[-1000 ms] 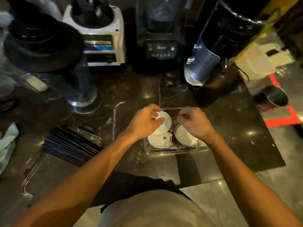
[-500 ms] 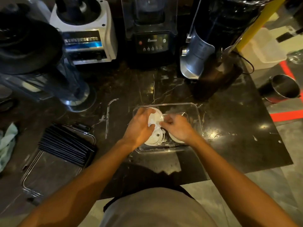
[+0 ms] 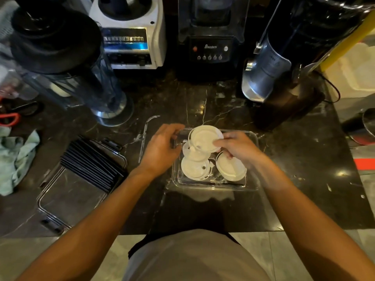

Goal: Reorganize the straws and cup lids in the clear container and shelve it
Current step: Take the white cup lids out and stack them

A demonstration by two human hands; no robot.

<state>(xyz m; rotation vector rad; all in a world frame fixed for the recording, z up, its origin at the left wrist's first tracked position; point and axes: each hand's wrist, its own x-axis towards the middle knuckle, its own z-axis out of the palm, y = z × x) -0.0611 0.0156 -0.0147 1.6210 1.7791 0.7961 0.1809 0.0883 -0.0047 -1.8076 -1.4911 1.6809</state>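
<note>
The clear rectangular plastic container point(image 3: 251, 185) sat on the dark marbled counter point(image 3: 203, 102), directly in front of the person, not yet shelved. Half a second before, both hands had been down inside it, pressed together over the round white plastic cup lids point(image 3: 194, 168); now one lid point(image 3: 205, 137) had come up, tilted over the container's far rim, pinched at its near edge by the right hand point(image 3: 239, 149). The left hand point(image 3: 162, 148) had drawn back to the container's left wall, fingers curled around the rim as if steadying it. I judged the sorting of lids was under way, with stacking still to do: three more lay loose on the floor of the container.

The black straws point(image 3: 91, 165) lay bundled on a metal tray point(image 3: 67, 201) well to the left, outside the container. The right fingertips were hidden beneath the lifted lid, and motion blur softened that hand. No shelf was in view.
</note>
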